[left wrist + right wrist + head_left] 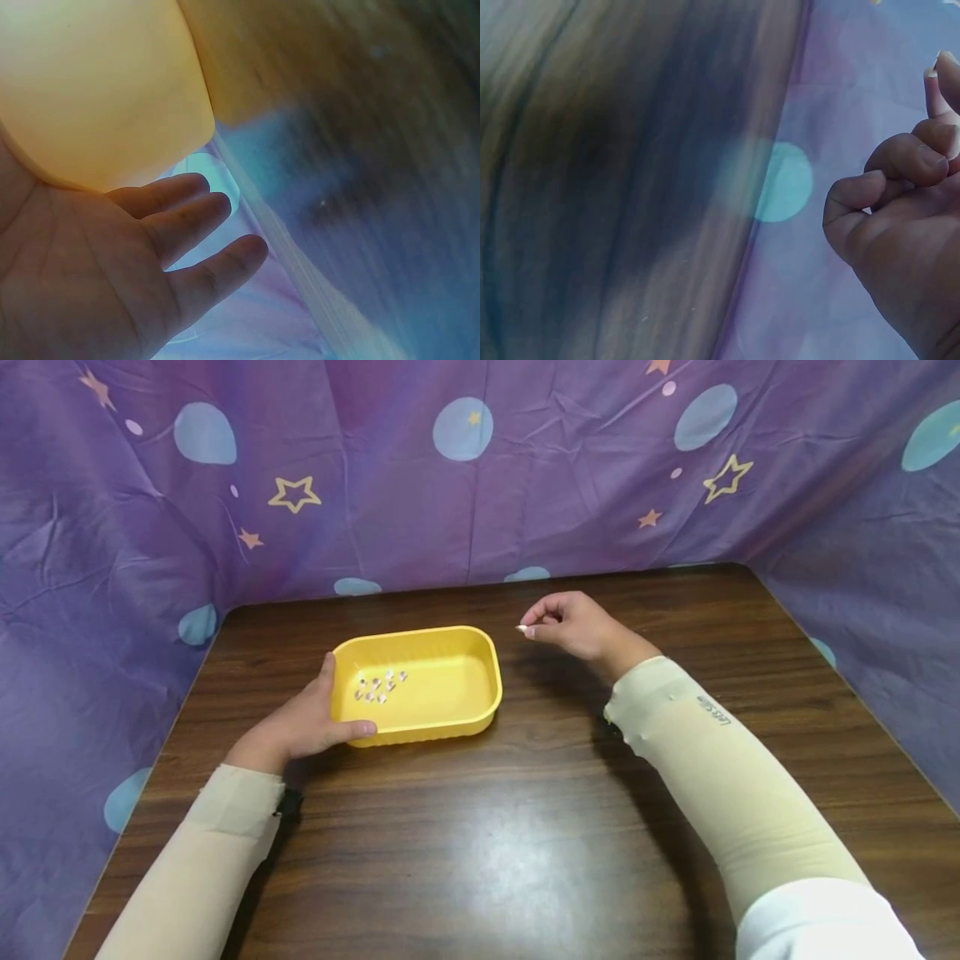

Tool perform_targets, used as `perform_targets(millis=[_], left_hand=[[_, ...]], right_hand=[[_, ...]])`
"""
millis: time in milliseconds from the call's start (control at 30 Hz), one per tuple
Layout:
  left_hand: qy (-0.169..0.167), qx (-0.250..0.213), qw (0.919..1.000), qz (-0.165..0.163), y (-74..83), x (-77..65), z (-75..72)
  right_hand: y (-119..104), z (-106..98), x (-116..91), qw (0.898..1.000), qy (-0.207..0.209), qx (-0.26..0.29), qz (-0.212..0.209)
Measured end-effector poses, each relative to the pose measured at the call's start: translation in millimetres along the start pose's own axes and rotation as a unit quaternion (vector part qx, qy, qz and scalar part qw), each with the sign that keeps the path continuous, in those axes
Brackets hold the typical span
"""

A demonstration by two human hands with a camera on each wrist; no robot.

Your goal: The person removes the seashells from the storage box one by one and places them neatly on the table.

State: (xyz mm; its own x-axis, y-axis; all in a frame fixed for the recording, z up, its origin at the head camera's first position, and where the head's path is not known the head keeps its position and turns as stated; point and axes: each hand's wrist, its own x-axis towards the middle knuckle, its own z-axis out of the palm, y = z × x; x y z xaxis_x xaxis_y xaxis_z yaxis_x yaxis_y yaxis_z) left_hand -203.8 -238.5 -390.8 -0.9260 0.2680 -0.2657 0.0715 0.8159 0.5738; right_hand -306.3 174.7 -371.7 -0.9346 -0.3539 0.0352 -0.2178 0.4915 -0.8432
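A yellow plastic basin (457, 727) stands on the table, with several small shiny gem-like pieces (382, 698) on the left part of its floor. My left hand (315, 710) holds the basin's left end, thumb over the front rim and fingers along the left side. The left wrist view shows the basin wall (112, 90) against the palm and three fingers stretched out below it. To the right of the basin, raised over the table, my right hand (573, 625) pinches a small whitish piece (521, 628) between thumb and index finger. The other fingers are curled in.
The dark wood-grain table (465, 827) has its far edge just behind the basin. A purple curtain (390, 493) with stars and blue spots hangs behind and on both sides. Light-coloured sleeves (720, 768) cover both forearms.
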Motion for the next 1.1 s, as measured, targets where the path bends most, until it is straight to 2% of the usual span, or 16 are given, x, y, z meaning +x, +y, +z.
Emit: perform_targets(millis=[267, 533, 800, 1100], left_hand=[[-0.001, -0.002, 1.0000, -0.003, -1.4, 0.7, 0.4], [0.002, -0.009, 0.9999, 0.004, -1.1, 0.7, 0.6], [0.004, -0.011, 0.9999, 0.008, -2.1, 0.9, 0.6], [0.005, -0.007, 0.9999, 0.009, -2.8, 1.6, 0.2]], right_hand=[[15, -2, 3, 0.997, -0.014, -0.066, 0.026], [24, 1, 10, 0.986, -0.045, -0.157, 0.023], [28, 8, 14, 0.978, -0.076, -0.187, 0.046], [28, 11, 16, 0.971, -0.102, -0.211, 0.047]])
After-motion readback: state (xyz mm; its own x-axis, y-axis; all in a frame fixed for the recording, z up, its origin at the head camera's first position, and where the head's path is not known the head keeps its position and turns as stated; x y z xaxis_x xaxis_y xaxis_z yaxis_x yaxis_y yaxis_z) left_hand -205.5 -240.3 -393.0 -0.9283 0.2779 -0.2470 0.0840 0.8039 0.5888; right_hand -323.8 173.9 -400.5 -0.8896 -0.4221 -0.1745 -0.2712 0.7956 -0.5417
